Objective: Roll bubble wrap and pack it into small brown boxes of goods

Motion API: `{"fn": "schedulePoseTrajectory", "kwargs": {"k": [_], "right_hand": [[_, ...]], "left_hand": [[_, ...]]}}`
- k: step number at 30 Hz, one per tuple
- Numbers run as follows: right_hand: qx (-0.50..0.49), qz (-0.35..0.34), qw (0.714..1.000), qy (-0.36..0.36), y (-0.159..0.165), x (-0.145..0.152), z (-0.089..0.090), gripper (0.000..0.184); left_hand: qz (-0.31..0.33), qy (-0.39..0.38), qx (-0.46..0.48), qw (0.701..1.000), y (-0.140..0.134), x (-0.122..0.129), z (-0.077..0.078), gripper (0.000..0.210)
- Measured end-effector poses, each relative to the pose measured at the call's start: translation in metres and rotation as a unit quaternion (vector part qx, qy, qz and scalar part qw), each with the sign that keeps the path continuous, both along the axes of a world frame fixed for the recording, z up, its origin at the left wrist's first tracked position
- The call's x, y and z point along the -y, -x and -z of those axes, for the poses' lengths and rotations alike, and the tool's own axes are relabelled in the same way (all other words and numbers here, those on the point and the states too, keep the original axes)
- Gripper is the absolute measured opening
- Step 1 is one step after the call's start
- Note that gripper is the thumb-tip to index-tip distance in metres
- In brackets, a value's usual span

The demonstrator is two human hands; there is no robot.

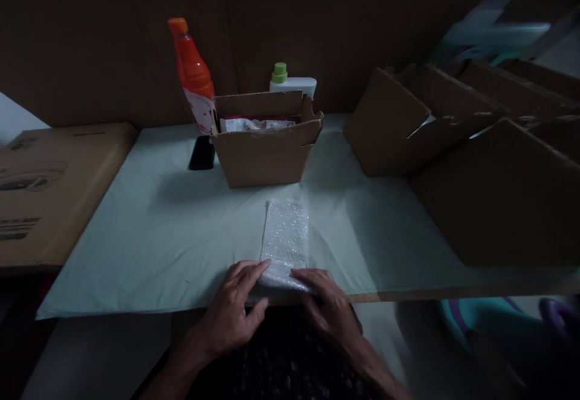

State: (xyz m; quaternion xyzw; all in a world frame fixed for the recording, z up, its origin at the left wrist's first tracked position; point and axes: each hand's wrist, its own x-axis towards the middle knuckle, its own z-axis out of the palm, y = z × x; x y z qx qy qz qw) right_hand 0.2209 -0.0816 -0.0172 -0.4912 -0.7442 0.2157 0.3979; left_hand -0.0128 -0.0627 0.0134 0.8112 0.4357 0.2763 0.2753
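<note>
A strip of clear bubble wrap [285, 231] lies lengthwise on the pale cloth, its near end folded over into a thicker layer by the table's front edge. At the left end of this fold, my left hand [238, 300] has its fingertips on the plastic, thumb lower down toward the edge. My right hand [328, 303] grips the fold's right end, fingers bent over the top and thumb partly hidden beneath. Whether anything lies inside the fold I cannot tell.
Beyond the wrap stands an open cardboard box [267, 158] with printed packets inside. Around it are a black phone [202, 153], an orange-capped bottle [193, 74] and a white bottle with green cap [292, 83]. Open cartons [498, 188] fill the right; a flat carton [67, 188] lies left.
</note>
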Motion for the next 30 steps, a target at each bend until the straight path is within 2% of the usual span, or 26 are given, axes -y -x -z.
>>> {"fn": "schedulePoseTrajectory", "kwargs": {"k": [3,7,8,10,13,15,19,21,24,27,30], "right_hand": [[-0.008,0.042,0.999,0.006,-0.003,0.001,-0.001,0.040],[0.037,0.125,0.987,-0.091,-0.011,0.008,-0.003,0.051],[0.055,0.121,0.985,-0.109,-0.013,0.009,-0.004,0.049],[0.097,0.070,0.985,-0.123,-0.014,0.008,-0.005,0.044],[0.160,-0.021,0.982,-0.101,-0.010,0.001,-0.005,0.035],[0.165,-0.043,0.982,-0.082,-0.007,-0.006,-0.005,0.032],[0.109,-0.053,0.991,-0.059,-0.006,-0.019,-0.008,0.031],[0.085,-0.059,0.994,-0.033,-0.007,-0.025,-0.010,0.028],[0.076,-0.018,0.997,-0.028,-0.011,-0.035,-0.012,0.025],[0.105,0.047,0.990,-0.083,-0.015,-0.042,-0.013,0.027],[0.160,0.025,0.982,-0.100,-0.017,-0.043,-0.011,0.031]], "left_hand": [[-0.074,0.013,-0.001,0.997,-0.011,-0.010,0.009,0.041],[-0.110,0.016,-0.012,0.994,-0.024,-0.023,0.018,0.041],[-0.113,0.014,-0.015,0.993,-0.026,-0.025,0.019,0.041],[-0.114,0.013,-0.033,0.993,-0.027,-0.027,0.018,0.042],[-0.113,0.002,-0.070,0.991,-0.026,-0.025,0.014,0.037],[-0.111,-0.022,-0.073,0.991,-0.024,-0.021,0.010,0.034],[-0.034,-0.062,-0.029,0.997,-0.017,-0.011,0.004,0.044],[-0.010,-0.054,-0.006,0.998,-0.017,-0.013,0.004,0.041],[-0.047,-0.025,0.001,0.999,-0.022,-0.028,0.009,0.035],[-0.106,-0.020,-0.031,0.994,-0.030,-0.049,0.015,0.035],[-0.137,-0.036,-0.053,0.988,-0.038,-0.064,0.018,0.035]]}}
